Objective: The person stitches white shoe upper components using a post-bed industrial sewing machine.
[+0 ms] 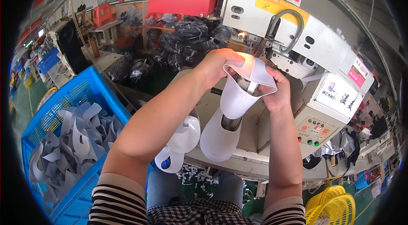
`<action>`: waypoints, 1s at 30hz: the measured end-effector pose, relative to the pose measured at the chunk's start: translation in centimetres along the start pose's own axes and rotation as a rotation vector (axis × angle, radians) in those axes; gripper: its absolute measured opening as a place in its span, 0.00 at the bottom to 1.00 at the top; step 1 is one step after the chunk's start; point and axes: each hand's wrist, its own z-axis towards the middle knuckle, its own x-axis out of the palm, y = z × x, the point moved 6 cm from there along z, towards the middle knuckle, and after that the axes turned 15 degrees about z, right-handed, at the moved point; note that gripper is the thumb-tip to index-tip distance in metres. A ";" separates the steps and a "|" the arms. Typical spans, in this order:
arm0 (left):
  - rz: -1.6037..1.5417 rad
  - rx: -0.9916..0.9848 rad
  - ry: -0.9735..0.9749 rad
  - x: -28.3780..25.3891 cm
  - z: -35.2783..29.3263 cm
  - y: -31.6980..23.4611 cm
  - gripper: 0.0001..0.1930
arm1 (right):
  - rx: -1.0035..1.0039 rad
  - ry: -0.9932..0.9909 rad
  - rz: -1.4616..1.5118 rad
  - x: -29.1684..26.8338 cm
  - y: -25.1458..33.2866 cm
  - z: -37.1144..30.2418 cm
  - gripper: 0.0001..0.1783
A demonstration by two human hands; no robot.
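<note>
Gripping the white curved fabric piece (244,89) from both sides, the two hands hold it up in front of the machine head (289,33), above the middle of the cream worktop (259,127). The left hand (216,65) closes its fingers over the upper left rim of the piece; the right hand (278,91) clamps its upper right edge, thumb on top. The piece is folded into an open cone shape, its mouth facing up toward the lit needle area.

Below it, a second white piece (219,140) hangs over the front edge of the worktop, and further white pieces (180,144) hang just left of it, under the left forearm. A control panel with red and green buttons (314,131) sits at the right front corner of the machine.

A blue plastic crate (72,97) stands well left of the worktop, filled with grey curved pieces (72,140). A yellow basket (333,206) stands at the lower right. White offcuts (197,176) lie on the green floor below the front edge.
</note>
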 end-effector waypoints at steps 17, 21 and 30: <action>-0.044 -0.062 0.228 0.9 -0.1 3.1 0.14 | -0.048 -0.002 0.001 -3.3 -2.5 -1.2 0.08; -0.046 -0.043 0.242 1.1 0.1 3.2 0.17 | -0.075 -0.012 -0.018 -3.5 -2.3 -1.2 0.08; -0.108 -0.047 0.313 0.1 1.0 4.5 0.16 | -0.114 -0.111 -0.108 -2.7 -2.3 -1.7 0.07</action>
